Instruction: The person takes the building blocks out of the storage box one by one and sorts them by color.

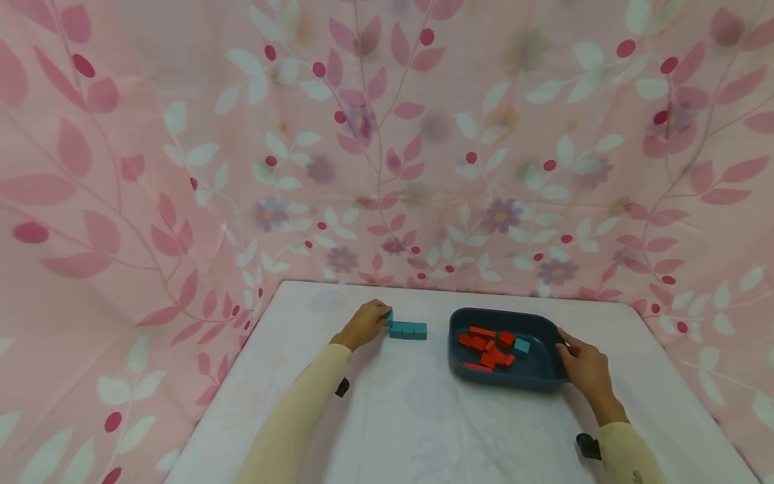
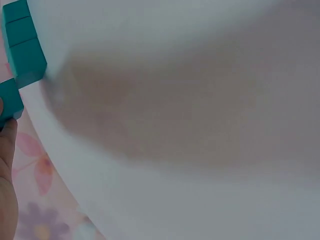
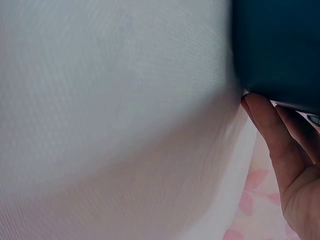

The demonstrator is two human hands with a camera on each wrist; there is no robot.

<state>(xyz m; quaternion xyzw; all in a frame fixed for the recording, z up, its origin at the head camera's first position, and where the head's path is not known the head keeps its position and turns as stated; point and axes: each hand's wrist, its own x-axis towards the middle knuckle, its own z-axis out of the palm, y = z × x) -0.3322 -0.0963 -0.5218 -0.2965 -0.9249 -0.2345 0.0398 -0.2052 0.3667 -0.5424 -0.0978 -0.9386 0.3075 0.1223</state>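
Observation:
My left hand point(image 1: 363, 325) pinches a teal block point(image 2: 10, 100) between thumb and fingers, at the left end of a row of teal blocks point(image 1: 408, 330). In the left wrist view that row point(image 2: 24, 42) shows three blocks set end to end, the held one close by its near end. At the right, my right hand point(image 1: 585, 368) grips the right end of a dark blue tray point(image 1: 508, 383). Its fingers point(image 3: 272, 122) lie against the tray's outer wall point(image 3: 280, 50) in the right wrist view. Inside the tray are several red blocks point(image 1: 506, 339) and one teal block point(image 1: 522, 346).
The blocks and tray stand on a white-covered table point(image 1: 387, 417). A pink floral curtain point(image 1: 387, 168) hangs behind the table's back edge and along both sides. Each wrist wears a small black device, such as the left one point(image 1: 342, 388).

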